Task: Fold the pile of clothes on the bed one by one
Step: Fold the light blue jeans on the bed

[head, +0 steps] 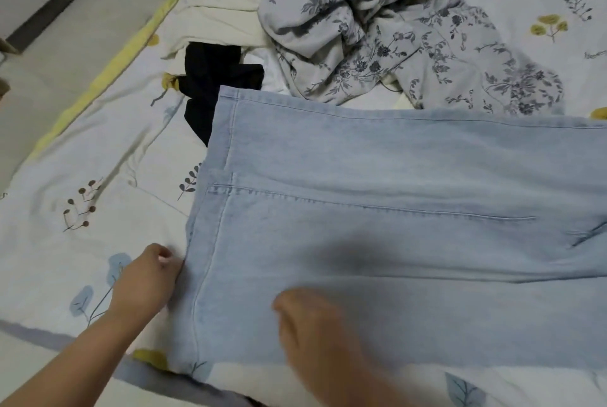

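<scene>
The light blue jeans [377, 242] are laid flat on the bed [82, 160], the legs side by side, in front of the unfolded pile [377, 29]. Their hem edge is pinched by the left hand [147, 278]. The right hand [312, 324] is rested on the denim; it is blurred, so its fingers cannot be judged. The flattening step seems in hand; next, the hem should probably be carried toward the waist.
</scene>
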Available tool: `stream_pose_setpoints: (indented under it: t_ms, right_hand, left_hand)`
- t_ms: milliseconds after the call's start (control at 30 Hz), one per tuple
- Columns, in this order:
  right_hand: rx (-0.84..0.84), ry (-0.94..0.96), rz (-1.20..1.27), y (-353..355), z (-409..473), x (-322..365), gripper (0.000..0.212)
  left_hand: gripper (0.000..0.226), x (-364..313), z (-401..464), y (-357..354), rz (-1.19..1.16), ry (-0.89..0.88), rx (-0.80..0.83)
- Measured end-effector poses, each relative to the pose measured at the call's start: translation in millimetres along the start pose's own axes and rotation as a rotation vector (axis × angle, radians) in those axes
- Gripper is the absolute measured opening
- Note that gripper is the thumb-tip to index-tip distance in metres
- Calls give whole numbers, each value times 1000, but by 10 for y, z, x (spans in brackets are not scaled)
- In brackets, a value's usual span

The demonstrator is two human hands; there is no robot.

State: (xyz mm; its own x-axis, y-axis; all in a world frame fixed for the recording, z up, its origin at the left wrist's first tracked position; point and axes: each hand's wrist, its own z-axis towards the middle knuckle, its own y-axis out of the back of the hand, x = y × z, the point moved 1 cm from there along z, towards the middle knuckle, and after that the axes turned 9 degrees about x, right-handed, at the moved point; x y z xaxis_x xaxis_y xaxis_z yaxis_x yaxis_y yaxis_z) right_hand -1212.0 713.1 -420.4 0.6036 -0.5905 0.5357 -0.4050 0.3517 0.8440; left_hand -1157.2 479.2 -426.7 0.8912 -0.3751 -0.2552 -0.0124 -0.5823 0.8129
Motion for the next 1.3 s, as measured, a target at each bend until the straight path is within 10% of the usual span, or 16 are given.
stream_pose_setpoints:
  t_ms: [133, 300, 433, 567, 700, 867, 967, 1300]
  right_hand:
    - [-256, -218, -54, 417, 226, -954, 24]
    - [119, -729, -333, 808, 376, -1783, 51]
    - [224, -694, -454, 722, 442, -1907, 31]
    - [-201, -542, -290, 769, 556, -1793, 15]
    - [-80, -570, -341, 532, 546, -1650, 55]
    - [307, -714, -271, 335, 435, -1609, 58]
    - [395, -699, -189, 492, 438, -1605, 57]
    - [442, -641, -99, 1208, 165, -1332, 39]
  left_hand:
    - [27, -381, 209, -61, 99, -247, -177]
    - [45, -915, 455, -276, 335, -670, -168]
    - [31, -1042, 640, -381, 534, -647, -109]
    - [7, -911, 712, -216, 493, -627, -324]
    - [30, -893, 643, -303, 435, -659, -425]
    - [59, -1183, 231, -870, 631, -992, -80]
    - [62, -1353, 152, -922, 818, -889, 174]
    - [36, -2061, -378, -529, 831, -1045, 228]
